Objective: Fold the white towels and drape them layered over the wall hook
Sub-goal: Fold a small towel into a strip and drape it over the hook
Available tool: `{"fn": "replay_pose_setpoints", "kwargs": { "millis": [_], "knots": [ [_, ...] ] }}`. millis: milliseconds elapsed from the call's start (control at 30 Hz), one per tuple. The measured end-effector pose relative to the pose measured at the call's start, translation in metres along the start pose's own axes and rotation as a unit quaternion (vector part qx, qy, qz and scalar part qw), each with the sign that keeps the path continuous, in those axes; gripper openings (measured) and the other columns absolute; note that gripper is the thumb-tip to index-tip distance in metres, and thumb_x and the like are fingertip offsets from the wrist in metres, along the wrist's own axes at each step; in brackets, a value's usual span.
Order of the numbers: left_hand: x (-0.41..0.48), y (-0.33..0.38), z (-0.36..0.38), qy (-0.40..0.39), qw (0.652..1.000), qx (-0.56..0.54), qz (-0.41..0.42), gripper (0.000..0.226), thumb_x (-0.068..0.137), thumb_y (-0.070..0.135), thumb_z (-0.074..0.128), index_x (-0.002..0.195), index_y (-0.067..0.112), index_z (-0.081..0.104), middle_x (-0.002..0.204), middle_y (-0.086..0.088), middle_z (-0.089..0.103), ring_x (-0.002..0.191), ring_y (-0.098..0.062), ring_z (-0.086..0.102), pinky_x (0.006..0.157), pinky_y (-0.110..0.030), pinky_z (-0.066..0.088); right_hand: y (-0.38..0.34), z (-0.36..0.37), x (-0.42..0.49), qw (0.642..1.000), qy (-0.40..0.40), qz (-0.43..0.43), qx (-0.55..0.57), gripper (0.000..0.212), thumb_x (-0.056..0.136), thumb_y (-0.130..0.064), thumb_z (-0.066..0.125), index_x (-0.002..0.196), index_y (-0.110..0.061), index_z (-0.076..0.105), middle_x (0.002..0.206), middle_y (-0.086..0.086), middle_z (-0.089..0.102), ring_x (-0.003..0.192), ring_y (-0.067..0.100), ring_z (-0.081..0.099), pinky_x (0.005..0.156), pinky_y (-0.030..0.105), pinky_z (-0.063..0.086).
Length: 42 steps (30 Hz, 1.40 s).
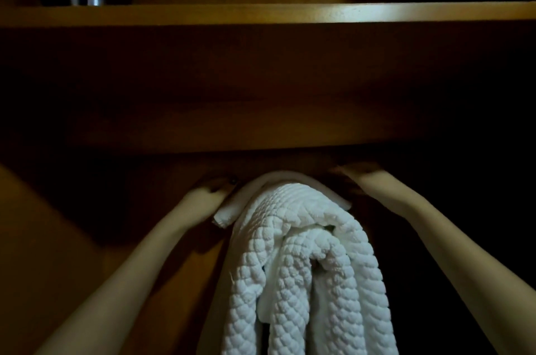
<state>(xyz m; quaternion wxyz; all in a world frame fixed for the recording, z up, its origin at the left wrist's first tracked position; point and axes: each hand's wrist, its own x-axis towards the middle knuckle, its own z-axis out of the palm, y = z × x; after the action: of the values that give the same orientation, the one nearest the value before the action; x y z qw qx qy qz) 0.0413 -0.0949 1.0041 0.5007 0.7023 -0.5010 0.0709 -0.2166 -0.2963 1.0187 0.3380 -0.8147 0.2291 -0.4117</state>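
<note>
Left hand touches the left edge of the plain towel; its grip is lost in shadow and cannot be told. Right hand lies with fingers stretched toward the top of the fold. Quilted towel hangs layered over the plain one, below the shelf; the hook is hidden beneath them. Long axis vertical, fold uppermost, ends pointing down. Draping appears done; only a final straightening of the layers seems left.

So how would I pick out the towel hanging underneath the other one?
Below the lit wooden shelf hang two white towels. The under towel is the smooth, flat one showing at the upper left; the quilted towel draped over it is bumpy.
</note>
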Motion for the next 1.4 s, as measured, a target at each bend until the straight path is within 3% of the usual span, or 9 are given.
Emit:
{"fn": "replay_pose_setpoints", "kwargs": {
  "millis": [167, 300, 467, 567, 633, 733, 900, 1167, 1400],
  "knots": [
    [0.000, 0.021, 0.017, -0.063, 0.996, -0.055, -0.011, 0.030, 0.097, 0.050, 0.045, 0.107, 0.036, 0.069, 0.102, 0.011, 0.066, 0.096, -0.003, 0.061, 0.086, -0.019, 0.044, -0.032, 0.024, -0.006, 0.989, -0.100, -0.059, -0.089, 0.046, 0.098, -0.058, 0.038, 0.131, -0.035, 0.060, 0.130, -0.012, 0.058, 0.115, 0.006, 0.055, 0.092, 0.022, 0.043],
    [-0.001, 0.030, 0.033, -0.069, 0.994, -0.079, -0.043, 0.052, 0.095, 0.061, 0.037, 0.096, 0.023, 0.072, 0.092, -0.002, 0.072, 0.077, -0.002, 0.065, 0.066, -0.011, 0.050, -0.022, 0.038, -0.012, 0.994, -0.102, -0.048, -0.009, 0.044, 0.097, -0.060, 0.038, 0.115, -0.030, 0.067, 0.121, -0.005, 0.067, 0.102, 0.010, 0.065, 0.091, 0.027, 0.052],
    [-0.013, 0.049, 0.031, -0.047, 0.995, -0.065, -0.062, 0.050, 0.100, 0.054, 0.034, 0.092, 0.020, 0.070, 0.079, -0.001, 0.068, 0.069, -0.003, 0.062, 0.058, -0.013, 0.048, -0.032, 0.029, -0.029, 0.994, -0.103, -0.024, -0.027, 0.079, 0.092, -0.070, 0.034, 0.118, -0.002, 0.065, 0.121, 0.024, 0.063, 0.111, 0.037, 0.061, 0.100, 0.045, 0.046],
    [-0.027, 0.065, 0.020, -0.044, 0.998, -0.033, -0.007, 0.057, 0.103, 0.044, 0.036, 0.095, -0.002, 0.069, 0.087, -0.023, 0.068, 0.076, -0.023, 0.063, 0.068, -0.028, 0.045, -0.047, 0.019, -0.042, 0.992, -0.070, -0.058, -0.084, 0.065, 0.096, -0.061, 0.040, 0.116, -0.005, 0.065, 0.114, 0.015, 0.068, 0.083, 0.010, 0.070, 0.074, 0.018, 0.055],
    [-0.042, 0.076, 0.012, -0.007, 0.999, -0.022, 0.045, 0.049, 0.103, 0.039, 0.039, 0.099, -0.003, 0.065, 0.088, -0.018, 0.066, 0.081, -0.024, 0.059, 0.071, -0.032, 0.043, -0.056, 0.014, -0.058, 0.986, -0.026, -0.097, -0.133, 0.057, 0.098, -0.058, 0.041, 0.122, -0.012, 0.064, 0.120, 0.000, 0.067, 0.089, 0.000, 0.063, 0.064, 0.010, 0.045],
    [-0.076, 0.094, 0.005, 0.032, 0.993, -0.003, 0.114, 0.030, 0.103, 0.031, 0.043, 0.114, 0.011, 0.063, 0.101, 0.003, 0.062, 0.096, -0.011, 0.056, 0.075, -0.024, 0.039, -0.064, 0.011, -0.097, 0.974, 0.024, -0.147, -0.173, 0.048, 0.100, -0.049, 0.043, 0.130, -0.016, 0.060, 0.128, 0.000, 0.063, 0.102, 0.003, 0.052, 0.072, 0.013, 0.037],
    [-0.147, 0.111, 0.012, 0.065, 0.976, 0.014, 0.208, 0.029, 0.100, 0.019, 0.050, 0.125, 0.009, 0.062, 0.129, -0.005, 0.056, 0.118, -0.015, 0.051, 0.092, -0.019, 0.034, -0.072, 0.013, -0.186, 0.953, 0.065, -0.174, -0.240, 0.045, 0.102, -0.038, 0.047, 0.136, -0.010, 0.054, 0.138, 0.009, 0.055, 0.129, 0.020, 0.049, 0.100, 0.023, 0.035],
    [-0.271, 0.133, 0.096, 0.053, 0.959, -0.040, 0.277, 0.026, 0.097, 0.008, 0.053, 0.120, 0.003, 0.063, 0.135, -0.011, 0.054, 0.132, -0.024, 0.043, 0.113, -0.033, 0.030, -0.037, -0.006, -0.347, 0.947, 0.101, -0.064, -0.297, 0.044, 0.100, -0.036, 0.050, 0.139, -0.016, 0.050, 0.143, 0.006, 0.049, 0.131, 0.021, 0.046, 0.108, 0.039, 0.040],
    [-0.377, 0.153, 0.228, -0.121, 0.941, -0.087, 0.304, 0.034, 0.097, 0.013, 0.055, 0.130, 0.006, 0.057, 0.136, -0.012, 0.055, 0.132, -0.027, 0.043, 0.112, -0.033, 0.030, 0.048, -0.082, -0.489, 0.904, 0.102, 0.131, -0.394, 0.050, 0.099, -0.042, 0.050, 0.143, -0.019, 0.046, 0.145, 0.007, 0.045, 0.131, 0.025, 0.045, 0.103, 0.042, 0.045]
  ]
}}
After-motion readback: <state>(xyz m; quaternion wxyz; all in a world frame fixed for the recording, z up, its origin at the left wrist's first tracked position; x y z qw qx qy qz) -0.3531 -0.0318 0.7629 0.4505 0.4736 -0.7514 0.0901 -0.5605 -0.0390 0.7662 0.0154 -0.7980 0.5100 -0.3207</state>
